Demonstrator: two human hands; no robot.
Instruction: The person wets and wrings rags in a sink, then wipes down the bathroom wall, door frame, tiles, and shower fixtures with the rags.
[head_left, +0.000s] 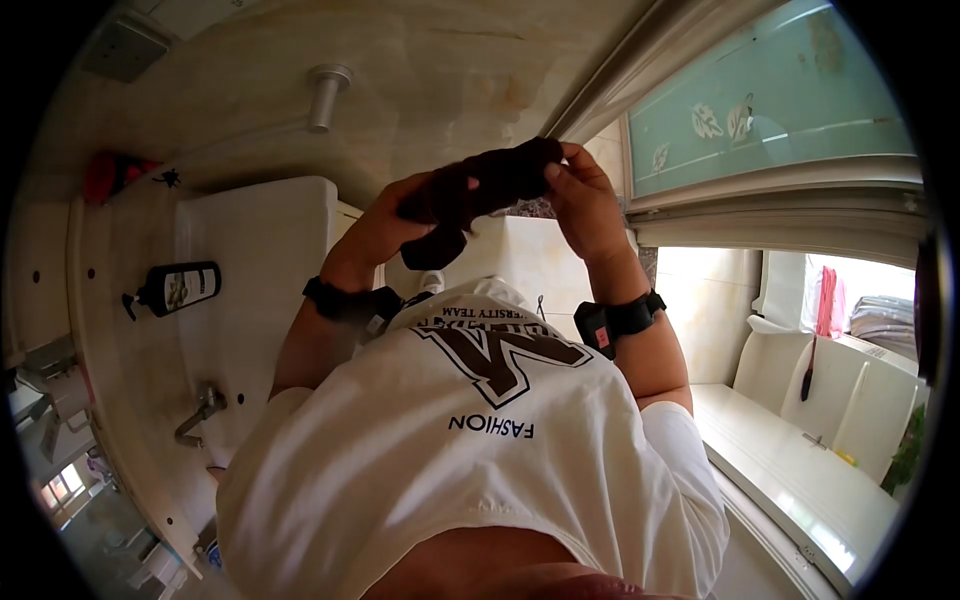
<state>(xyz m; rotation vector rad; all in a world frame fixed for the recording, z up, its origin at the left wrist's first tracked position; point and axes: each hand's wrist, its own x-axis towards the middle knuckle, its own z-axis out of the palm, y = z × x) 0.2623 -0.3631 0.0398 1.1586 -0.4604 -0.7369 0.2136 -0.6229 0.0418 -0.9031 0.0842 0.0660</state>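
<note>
A dark brown cloth [505, 180], sock-like in shape, is stretched between my two hands in front of my chest. The fingers of my left hand [385, 222] are closed round its left part, partly hidden by the fabric. Below that hand, a rounded end of the cloth hangs down. My right hand [588, 205] pinches the other end between thumb and fingers. Both wrists wear black bands, and the white T-shirt [470, 480] on my body fills the lower middle of the view.
On the left is a white sink [262, 225] with a metal faucet [203, 412] and a black pump bottle [175, 290]. A door with a frosted green pane [770, 110] stands at upper right. Beyond the doorway, a white tub [800, 375] has a red item hanging over it.
</note>
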